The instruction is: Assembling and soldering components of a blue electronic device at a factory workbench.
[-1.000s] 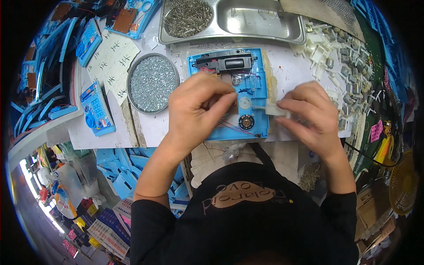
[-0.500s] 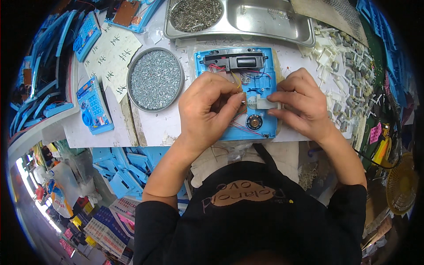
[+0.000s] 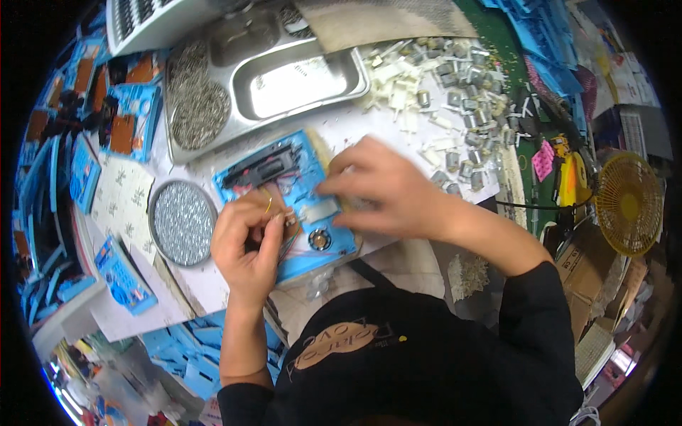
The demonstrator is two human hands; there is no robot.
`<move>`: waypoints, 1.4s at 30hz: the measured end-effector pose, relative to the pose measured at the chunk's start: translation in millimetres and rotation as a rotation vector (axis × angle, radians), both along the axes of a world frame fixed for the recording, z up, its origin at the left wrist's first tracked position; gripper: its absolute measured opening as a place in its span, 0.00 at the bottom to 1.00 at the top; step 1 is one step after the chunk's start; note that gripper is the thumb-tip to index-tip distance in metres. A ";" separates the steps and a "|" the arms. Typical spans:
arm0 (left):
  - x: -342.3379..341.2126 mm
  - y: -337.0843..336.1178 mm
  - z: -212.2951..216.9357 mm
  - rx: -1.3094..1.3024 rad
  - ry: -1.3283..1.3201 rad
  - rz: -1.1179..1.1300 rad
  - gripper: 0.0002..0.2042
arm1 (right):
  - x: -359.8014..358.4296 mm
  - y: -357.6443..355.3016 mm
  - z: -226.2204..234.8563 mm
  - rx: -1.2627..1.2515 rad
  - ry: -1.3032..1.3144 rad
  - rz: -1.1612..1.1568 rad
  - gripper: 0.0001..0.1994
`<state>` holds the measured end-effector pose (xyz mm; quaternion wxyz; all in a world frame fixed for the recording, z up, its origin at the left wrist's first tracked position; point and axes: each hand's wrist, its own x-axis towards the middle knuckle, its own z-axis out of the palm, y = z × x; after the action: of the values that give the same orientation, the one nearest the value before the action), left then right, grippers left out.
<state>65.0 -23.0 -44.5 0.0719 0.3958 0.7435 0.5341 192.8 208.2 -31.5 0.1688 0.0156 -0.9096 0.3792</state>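
A blue plastic housing [image 3: 302, 266] lies tilted on the table in front of me, its inside facing up. It carries a black module [image 3: 266, 167], a small round speaker [image 3: 320, 239], and loose thin wires. My left hand [image 3: 247, 238] is closed over the housing's left side, pinching thin wires [image 3: 269, 205] with a small pale end at the fingertips. Over the right edge, my right hand [image 3: 383, 188] is smeared by motion, its fingers bent beside a whitish plastic block [image 3: 322, 209] in the housing. Whether it holds anything is unclear.
A round grey tray [image 3: 155, 238] of small screws stands left. Behind is a steel tray [image 3: 245, 121] with a heap of metal screws. White plastic parts and small motors [image 3: 455, 82] are scattered at the right. Blue housings [image 3: 124, 277] lie left; a yellow fan [image 3: 628, 204] stands far right.
The view has turned and shifted, so the housing now appears slanted and further left. My right hand has come away from the whitish block; my left hand still pinches the wires.
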 end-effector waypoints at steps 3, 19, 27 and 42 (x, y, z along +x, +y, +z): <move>3.1 -5.8 0.4 -0.023 -0.042 0.016 0.04 | 19.1 76.5 14.5 0.253 -0.014 -0.387 0.16; -2.0 38.9 71.4 -0.109 -0.030 -0.215 0.09 | 39.2 103.4 29.0 0.183 0.034 -0.590 0.09; -19.2 99.8 83.4 -0.357 -0.828 -0.658 0.08 | 30.7 24.8 48.0 0.141 0.330 -0.012 0.27; -82.4 270.0 33.1 -0.405 0.021 -0.344 0.17 | 69.6 52.6 19.3 -1.081 0.208 -0.434 0.27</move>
<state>-17.4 247.0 -11.5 0.2317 0.4994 0.7577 0.3504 262.5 260.9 -12.2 0.3150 -0.2221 -0.5485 0.7420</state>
